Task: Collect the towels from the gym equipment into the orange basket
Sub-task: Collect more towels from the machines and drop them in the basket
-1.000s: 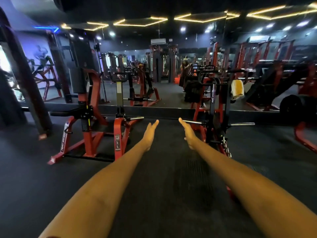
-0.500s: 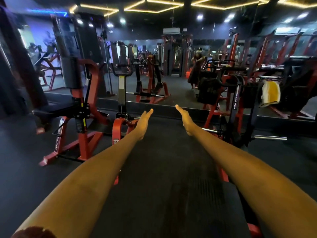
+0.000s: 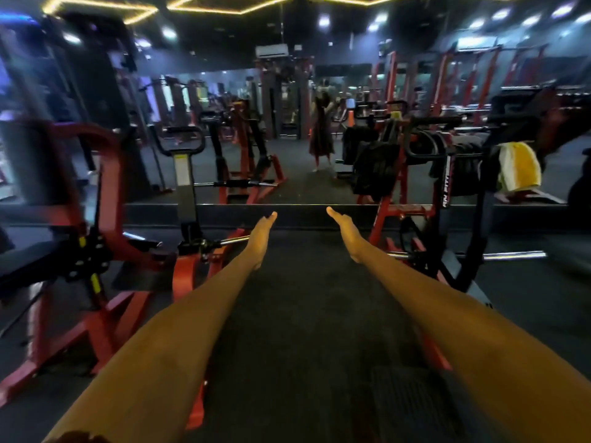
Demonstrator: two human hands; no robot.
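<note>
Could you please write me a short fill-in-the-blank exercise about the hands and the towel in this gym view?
1. The towel draped on the machine is white and ____.
2. Both the left hand and the right hand hold ____.
3. The towel hangs on the person's ____ side.
4. The frame of the near left machine is painted ____.

Missing words: yellow; nothing; right; red

We hold our left hand (image 3: 260,238) and right hand (image 3: 345,233) out flat and empty, the yellow towel (image 3: 519,166) draped on a machine (image 3: 460,199) up beyond our right hand.
</note>
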